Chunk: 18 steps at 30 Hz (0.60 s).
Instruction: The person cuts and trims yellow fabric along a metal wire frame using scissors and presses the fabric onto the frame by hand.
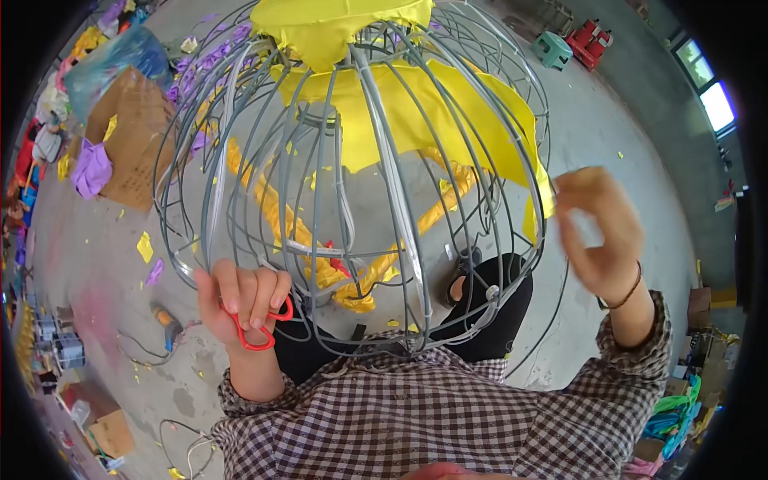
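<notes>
A large round cage of grey wire (390, 168) stands over my lap, with clear strips along some of its ribs. Yellow cloth (448, 120) covers part of its upper and right side, and another yellow piece (344, 24) drapes over the top. My left hand (244, 300) is closed on red-handled scissors (258, 326) at the cage's lower left rim; the blades are hard to make out. At the right edge of the cloth is my right hand (600, 228), blurred by motion. Its fingertips are close to the cloth's edge, and whether they pinch it is unclear.
Crumpled orange-yellow material (352, 292) shows through the wires below. A cardboard box (132, 144) with purple cloth (94, 170) lies at the left. Green and red stools (552, 50) stand at the far right. Yellow scraps (145, 247) and a cable (144, 358) are on the floor.
</notes>
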Available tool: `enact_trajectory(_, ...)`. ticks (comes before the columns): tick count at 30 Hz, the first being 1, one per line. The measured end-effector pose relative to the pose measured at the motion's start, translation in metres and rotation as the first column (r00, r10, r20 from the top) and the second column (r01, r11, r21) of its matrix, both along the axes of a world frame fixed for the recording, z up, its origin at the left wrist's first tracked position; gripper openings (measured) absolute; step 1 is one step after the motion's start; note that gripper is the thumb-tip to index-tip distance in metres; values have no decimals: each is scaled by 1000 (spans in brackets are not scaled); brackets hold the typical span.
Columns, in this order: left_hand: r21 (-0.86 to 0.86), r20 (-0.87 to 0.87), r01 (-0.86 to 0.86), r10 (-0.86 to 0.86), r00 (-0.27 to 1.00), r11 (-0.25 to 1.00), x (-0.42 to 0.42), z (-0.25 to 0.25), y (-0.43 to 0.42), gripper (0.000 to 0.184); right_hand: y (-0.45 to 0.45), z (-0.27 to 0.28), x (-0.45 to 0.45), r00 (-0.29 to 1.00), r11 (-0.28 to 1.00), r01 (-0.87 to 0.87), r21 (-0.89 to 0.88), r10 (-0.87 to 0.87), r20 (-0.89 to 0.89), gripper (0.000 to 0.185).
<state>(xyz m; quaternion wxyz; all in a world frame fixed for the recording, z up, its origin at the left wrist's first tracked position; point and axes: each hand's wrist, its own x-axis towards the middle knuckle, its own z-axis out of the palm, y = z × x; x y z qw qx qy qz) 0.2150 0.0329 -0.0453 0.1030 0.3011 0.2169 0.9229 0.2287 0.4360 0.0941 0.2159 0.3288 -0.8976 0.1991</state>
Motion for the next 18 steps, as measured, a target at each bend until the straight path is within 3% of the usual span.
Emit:
enact_trajectory(2, 5, 15, -16, 16, 1000, 1000, 1, 2, 1, 51, 9, 2, -8, 974, 962, 173, -211, -198, -107, 24)
enact_trajectory(3, 5, 32, -27, 27, 999, 1000, 2, 4, 2, 51, 8, -1, -17, 974, 964, 169, -207, -195, -115, 24)
enact_trajectory(5, 5, 67, -48, 47, 997, 999, 3, 6, 4, 51, 0, -12, -48, 970, 886, 233, -400, -242, 29, 29)
enact_trajectory(7, 6, 75, -55, 54, 996, 998, 5, 7, 5, 51, 4, -19, -82, 966, 966, 212, -149, -230, -119, 35)
enact_trajectory(11, -6, 109, -82, 82, 991, 997, 5, 11, 5, 51, 0, -21, -133, 945, 994, 101, -43, -109, -308, 41)
enact_trajectory(15, -7, 131, -104, 104, 986, 995, 6, 11, 5, 50, -1, -16, -162, 976, 982, 92, -163, -56, 212, 43)
enact_trajectory(18, -1, 130, -114, 113, 985, 993, 6, 9, 3, 50, -4, -16, -176, 991, 994, 31, -108, -16, 136, 42)
